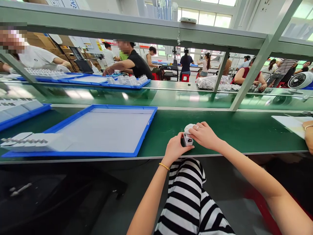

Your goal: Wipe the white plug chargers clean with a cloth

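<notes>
Two bare hands, yours, work at the front edge of a green-topped assembly counter [234,137], shown with 12 o'clock straight ahead of you. Your left hand [174,149] wraps a small white plastic housing [188,140] with dark and red parts on its near face; its fingers are together and clamped on that housing. Your right hand [204,135] comes in from 3 o'clock, its fingers together and clamped over a white rounded cap [189,128] that sits directly above the housing, at the middle of the counter's near strip. A gold beaded bracelet [164,166] circles your left wrist, and a ring shows on your right hand. Black-and-white striped clothing [186,195] lies below the counter edge at 6 o'clock. At 9 o'clock, a blue-rimmed tray [122,106] lined with a pale grey sheet holds a white stepped holder [24,141] carrying a row of small metal parts. A second blue tray [24,119] lies beyond it. At 3 o'clock, a white sheet [290,125] lies on the counter beside another person's forearm [308,133]. At 12 o'clock, past a pale green shelf frame [146,31], a co-worker in black [139,65] reaches over another tray [127,85].
</notes>
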`<state>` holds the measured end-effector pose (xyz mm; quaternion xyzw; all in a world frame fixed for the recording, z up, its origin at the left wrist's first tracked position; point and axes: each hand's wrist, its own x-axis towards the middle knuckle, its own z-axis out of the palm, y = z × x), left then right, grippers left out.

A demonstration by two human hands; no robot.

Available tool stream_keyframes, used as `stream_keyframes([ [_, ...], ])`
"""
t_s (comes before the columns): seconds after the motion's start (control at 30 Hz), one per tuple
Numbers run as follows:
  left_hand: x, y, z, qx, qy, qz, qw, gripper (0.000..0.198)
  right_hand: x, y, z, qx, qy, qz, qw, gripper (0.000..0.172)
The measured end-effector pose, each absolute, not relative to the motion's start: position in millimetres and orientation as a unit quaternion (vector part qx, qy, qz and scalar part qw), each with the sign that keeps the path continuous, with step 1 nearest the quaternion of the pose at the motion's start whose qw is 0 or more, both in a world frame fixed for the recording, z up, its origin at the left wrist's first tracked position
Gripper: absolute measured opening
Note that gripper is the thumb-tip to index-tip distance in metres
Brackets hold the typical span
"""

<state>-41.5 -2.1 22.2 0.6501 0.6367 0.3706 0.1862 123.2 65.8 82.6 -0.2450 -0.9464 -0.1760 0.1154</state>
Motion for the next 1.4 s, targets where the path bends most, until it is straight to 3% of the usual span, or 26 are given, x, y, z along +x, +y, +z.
stream_keyframes([
  [0.27,-42,-4,20,0.651,0.637,0.370,0.184,0.085,123,71,76,-0.177,-0.953,-0.229,0.089,0.019],
  [0.57,-43,-3,14,0.674,0.607,0.389,0.161,0.072,118,65,90,-0.151,-0.961,-0.228,0.051,0.020],
  [0.7,-44,-2,10,0.697,0.581,0.405,0.114,0.072,119,63,92,-0.155,-0.965,-0.209,0.039,0.023],
  [0.93,-42,-5,8,0.718,0.556,0.417,0.043,0.054,122,55,94,-0.162,-0.967,-0.193,0.032,0.023],
  [1.4,-41,-4,12,0.720,0.551,0.422,0.026,0.042,122,63,95,-0.142,-0.977,-0.154,0.034,0.024],
])
